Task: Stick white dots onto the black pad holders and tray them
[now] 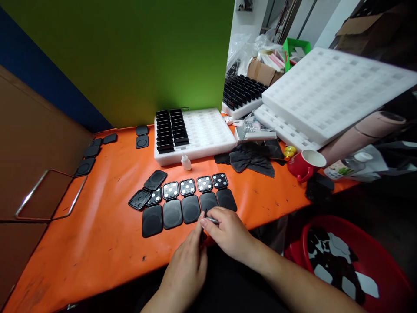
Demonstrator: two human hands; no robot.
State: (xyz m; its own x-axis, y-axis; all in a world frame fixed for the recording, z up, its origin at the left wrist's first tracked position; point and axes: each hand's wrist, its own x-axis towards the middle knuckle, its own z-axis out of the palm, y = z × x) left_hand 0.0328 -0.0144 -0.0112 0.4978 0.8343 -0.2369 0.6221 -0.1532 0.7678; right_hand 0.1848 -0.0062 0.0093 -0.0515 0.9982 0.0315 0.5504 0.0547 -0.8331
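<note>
My left hand (187, 263) is closed round a dark flat piece, mostly hidden by the fingers, at the table's front edge. Pressed close beside it, my right hand (230, 232) pinches a thin tool with a ribbed metal shaft (213, 221); its kind is not clear. Just beyond my hands lies a row of black hinged square pads, their plain halves (172, 214) nearer me. The raised-frame halves, such as this one (187, 187), carry white round dots. At the row's left end, a loose black pad (155, 179) overlaps another dark plate (139, 199).
A white foam tray (211, 130) holds upright black pads behind a small white bottle (186, 162). Dark cloth (252, 158), a red mug (306, 164) and stacked foam trays (335, 91) are at right. A red tub (304, 239) stands below. More pads (142, 141) lie far left.
</note>
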